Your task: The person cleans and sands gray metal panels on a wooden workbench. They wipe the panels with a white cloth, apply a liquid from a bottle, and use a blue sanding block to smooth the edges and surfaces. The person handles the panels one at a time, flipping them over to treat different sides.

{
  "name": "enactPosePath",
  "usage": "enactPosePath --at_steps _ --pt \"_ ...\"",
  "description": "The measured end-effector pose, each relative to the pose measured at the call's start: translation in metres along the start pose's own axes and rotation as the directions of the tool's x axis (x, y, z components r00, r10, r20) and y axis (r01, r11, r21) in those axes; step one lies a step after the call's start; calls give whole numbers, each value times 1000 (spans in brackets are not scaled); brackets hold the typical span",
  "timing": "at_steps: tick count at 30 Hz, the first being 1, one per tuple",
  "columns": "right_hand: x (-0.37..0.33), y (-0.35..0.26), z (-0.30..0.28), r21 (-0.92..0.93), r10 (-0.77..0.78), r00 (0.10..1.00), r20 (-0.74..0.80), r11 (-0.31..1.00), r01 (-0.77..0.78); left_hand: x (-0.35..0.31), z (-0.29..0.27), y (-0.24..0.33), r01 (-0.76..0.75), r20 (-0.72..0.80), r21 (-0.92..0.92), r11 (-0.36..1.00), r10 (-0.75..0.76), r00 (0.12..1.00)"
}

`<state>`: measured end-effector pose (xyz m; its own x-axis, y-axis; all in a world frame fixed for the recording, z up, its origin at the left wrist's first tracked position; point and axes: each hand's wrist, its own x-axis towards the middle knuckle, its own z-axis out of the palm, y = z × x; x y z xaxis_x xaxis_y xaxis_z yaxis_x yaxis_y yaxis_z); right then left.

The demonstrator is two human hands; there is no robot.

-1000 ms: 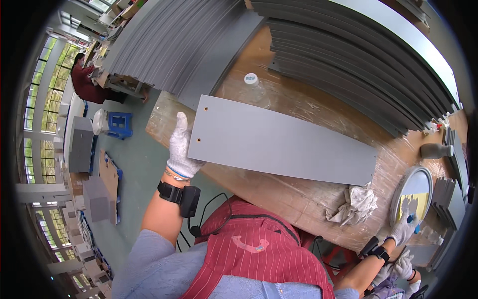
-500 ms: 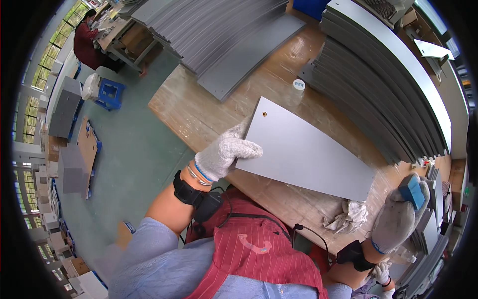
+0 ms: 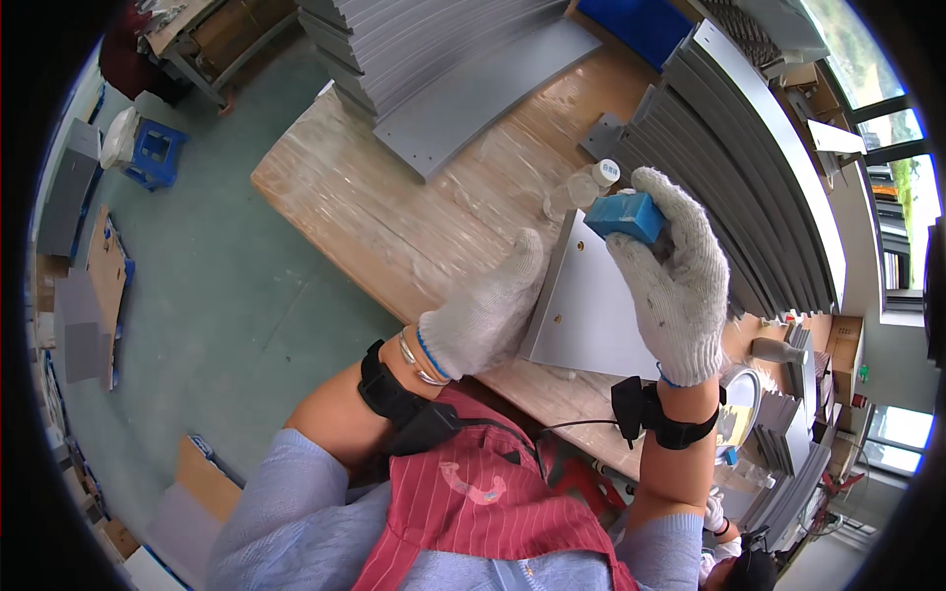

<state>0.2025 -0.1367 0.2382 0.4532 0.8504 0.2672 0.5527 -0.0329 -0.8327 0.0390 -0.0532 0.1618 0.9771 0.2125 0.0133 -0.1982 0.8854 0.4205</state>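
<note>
A pale grey flat panel stands tilted at the table's near edge, its end face and two small brass-coloured holes toward me. My left hand, in a white knit glove, is closed on that end. Its thumb stretches up along the edge, and its other fingers are mostly hidden. Over the panel's far corner, my right hand, gloved too, pinches a blue foam-like block between thumb and fingers. The block is close to the corner; whether it touches cannot be made out. The right glove hides the panel's other end.
Just beyond the panel stands a clear bottle with a white cap. Stacks of grey panels lie at the back and the right of the film-covered wooden table. A blue stool stands on the floor at left; another person's hand shows lower right.
My right hand has brought the blue block from the far right over to the panel's corner. The panel has turned and tilted, and my left thumb has come off its face.
</note>
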Motion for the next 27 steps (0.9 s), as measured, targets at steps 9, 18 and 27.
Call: enactPosePath --at_steps 9,18,27 --pt "19 5 16 -215 -143 989 -48 968 130 -1 -7 5 55 -65 102 993 -48 997" --pt "0 -21 15 -354 -76 986 146 927 124 10 -13 8 55 -63 53 997 -52 997" --pt "-5 -19 17 -307 -99 992 77 944 118 15 -7 15 -9 -61 69 998 13 998"
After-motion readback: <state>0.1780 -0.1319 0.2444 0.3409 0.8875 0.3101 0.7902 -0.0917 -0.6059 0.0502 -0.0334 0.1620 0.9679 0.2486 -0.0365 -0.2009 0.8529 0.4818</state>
